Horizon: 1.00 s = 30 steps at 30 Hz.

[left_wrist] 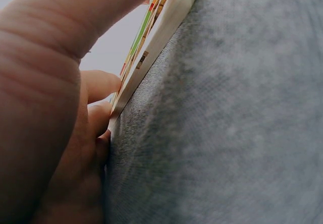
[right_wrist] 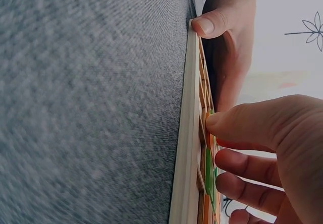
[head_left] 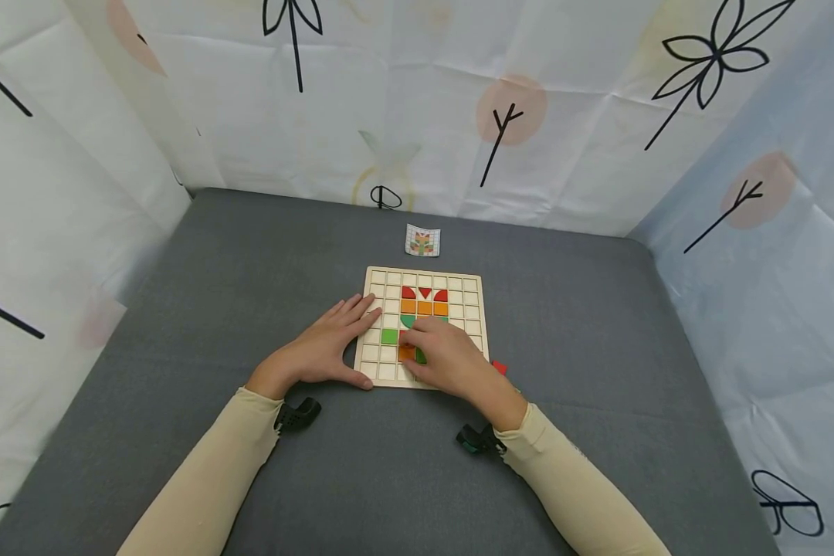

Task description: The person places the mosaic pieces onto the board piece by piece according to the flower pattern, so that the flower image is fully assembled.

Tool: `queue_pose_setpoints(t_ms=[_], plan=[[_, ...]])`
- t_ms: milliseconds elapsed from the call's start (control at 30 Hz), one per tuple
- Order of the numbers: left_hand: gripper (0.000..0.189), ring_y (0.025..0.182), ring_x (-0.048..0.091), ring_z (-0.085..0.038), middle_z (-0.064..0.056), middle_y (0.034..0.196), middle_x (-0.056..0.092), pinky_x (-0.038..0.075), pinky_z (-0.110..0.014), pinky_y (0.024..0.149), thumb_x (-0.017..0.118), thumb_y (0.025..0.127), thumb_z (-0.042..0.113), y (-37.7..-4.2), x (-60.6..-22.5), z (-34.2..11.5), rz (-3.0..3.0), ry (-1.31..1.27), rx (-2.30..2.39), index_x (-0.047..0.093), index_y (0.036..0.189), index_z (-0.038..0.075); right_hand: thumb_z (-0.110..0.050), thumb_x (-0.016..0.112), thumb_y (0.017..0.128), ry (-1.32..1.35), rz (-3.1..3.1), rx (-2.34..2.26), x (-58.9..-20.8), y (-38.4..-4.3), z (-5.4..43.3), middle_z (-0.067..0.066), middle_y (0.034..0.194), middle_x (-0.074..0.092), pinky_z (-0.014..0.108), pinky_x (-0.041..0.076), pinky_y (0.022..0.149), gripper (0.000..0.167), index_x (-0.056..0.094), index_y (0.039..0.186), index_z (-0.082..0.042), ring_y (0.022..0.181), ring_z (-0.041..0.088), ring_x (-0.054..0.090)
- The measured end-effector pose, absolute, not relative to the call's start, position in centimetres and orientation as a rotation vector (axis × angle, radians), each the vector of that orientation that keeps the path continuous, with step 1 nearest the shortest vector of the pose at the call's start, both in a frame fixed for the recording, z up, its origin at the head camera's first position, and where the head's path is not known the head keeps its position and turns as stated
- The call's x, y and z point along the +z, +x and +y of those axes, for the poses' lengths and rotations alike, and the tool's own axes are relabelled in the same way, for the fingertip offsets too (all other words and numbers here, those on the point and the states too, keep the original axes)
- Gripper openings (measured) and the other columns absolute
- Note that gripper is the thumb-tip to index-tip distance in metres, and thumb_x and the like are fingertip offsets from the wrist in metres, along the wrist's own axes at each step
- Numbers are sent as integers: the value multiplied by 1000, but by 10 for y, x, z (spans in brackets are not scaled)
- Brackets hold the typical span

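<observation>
A square wooden grid board (head_left: 371,374) lies on the grey cloth, with red, orange and green tiles in its middle columns. My left hand (head_left: 328,345) spreads over the board's left side, fingertips on the left edge and thumb at the near left corner. Low over the near middle, my right hand (head_left: 452,359) has its thumb and bent fingers around an orange tile (head_left: 406,354). In the right wrist view the thumb tip meets that tile's edge. A green tile (head_left: 389,337) sits to its upper left; the right hand hides part of the board.
Behind the board lies a small pattern card (head_left: 422,241) with a coloured design. A red piece (head_left: 500,367) rests by the board's right edge, partly behind the right wrist. Printed white curtains (head_left: 424,116) border the grey table (head_left: 306,247) at the back and sides.
</observation>
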<state>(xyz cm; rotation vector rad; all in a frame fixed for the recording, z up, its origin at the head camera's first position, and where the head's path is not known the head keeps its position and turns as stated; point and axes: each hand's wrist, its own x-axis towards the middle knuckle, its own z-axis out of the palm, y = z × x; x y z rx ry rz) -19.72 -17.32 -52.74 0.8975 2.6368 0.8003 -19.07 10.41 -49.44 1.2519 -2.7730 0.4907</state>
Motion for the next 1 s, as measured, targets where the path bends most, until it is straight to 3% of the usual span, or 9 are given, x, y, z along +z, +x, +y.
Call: queue_pose_setpoints(t_ms=[367,733,1000], plan=[[127,166,2,-35,-13,181,8,5,-55,133,90,81,63,-197,-526,-172,2635,902,795,23,174,8,-16,86,95,1284,-2752,507,-496,-191,103,-2,96,65,31,54,70,14,81,107,-15,84,15,58],[127,166,2,-35,-12,182,8,5,-56,133,89,81,65,-197,-529,-174,2638,896,801,23,174,9,-17,86,93,1242,-2787,553,-488,-190,106,-2,107,71,38,59,84,20,82,112,-14,96,18,66],[128,166,1,-35,-12,182,7,5,-56,133,90,81,64,-197,-528,-173,2636,878,805,22,175,10,-15,87,92,1220,-2783,555,-481,-191,119,0,107,72,39,60,83,21,82,113,-13,98,20,67]])
